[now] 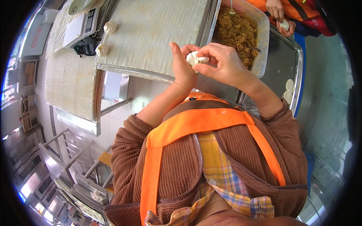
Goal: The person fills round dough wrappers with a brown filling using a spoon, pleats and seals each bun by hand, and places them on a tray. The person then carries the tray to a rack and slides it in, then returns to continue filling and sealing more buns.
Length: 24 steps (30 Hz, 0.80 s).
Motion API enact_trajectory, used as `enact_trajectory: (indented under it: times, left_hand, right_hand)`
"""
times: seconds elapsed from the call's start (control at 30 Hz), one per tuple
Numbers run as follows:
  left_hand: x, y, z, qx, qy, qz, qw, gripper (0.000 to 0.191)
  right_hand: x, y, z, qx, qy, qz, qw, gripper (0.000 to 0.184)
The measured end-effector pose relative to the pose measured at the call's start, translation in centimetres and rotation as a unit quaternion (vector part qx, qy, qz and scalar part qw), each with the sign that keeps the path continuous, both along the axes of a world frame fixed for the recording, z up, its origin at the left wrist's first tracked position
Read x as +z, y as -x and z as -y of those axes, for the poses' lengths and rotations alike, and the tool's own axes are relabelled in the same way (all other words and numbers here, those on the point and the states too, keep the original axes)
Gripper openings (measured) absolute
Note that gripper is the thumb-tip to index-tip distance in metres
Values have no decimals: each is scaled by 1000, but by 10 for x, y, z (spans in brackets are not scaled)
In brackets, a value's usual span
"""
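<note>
A white dough bun [192, 58] with a gathered, pleated top rests in the cupped fingers of my left hand [182, 66], whose thumb points up. My right hand [223, 63] pinches the edge of the dough with thumb and fingers. Both hands hang over the gap between a mesh-lined tray [152, 31] and a plastic tub [264, 48] of brown, crumbly filling [236, 34]. In the tub's far end stands a spoon [232, 11]. Two pleated buns, a far one [110, 27] and a nearer one [102, 50], sit along the tray's left edge.
Flat dough rounds [288, 91] lie on the metal table [280, 62] at right. Across it, a co-worker's hands [282, 22] hold another bun. A kitchen scale [82, 26] and a dark glove [86, 46] are at upper left, beyond stacked mesh trays [72, 87]. A metal rack [68, 158] stands lower left.
</note>
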<state>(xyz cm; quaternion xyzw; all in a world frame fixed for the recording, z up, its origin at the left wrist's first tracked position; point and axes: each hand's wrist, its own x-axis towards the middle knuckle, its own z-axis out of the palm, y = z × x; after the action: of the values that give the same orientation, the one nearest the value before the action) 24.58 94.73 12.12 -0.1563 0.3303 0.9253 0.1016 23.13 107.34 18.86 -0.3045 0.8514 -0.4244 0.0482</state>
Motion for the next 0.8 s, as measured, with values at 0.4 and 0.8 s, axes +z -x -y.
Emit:
enact_trajectory:
  times: [0.4, 0.8]
  left_hand:
    - [0, 12, -3, -231, -58, 114, 964, 72]
    - [6, 10, -18, -361, -1, 107, 926, 78]
  right_hand:
    - [-3, 10, -26, 107, -18, -18, 994, 11]
    - [-11, -8, -51, 75, 16, 42, 996, 17]
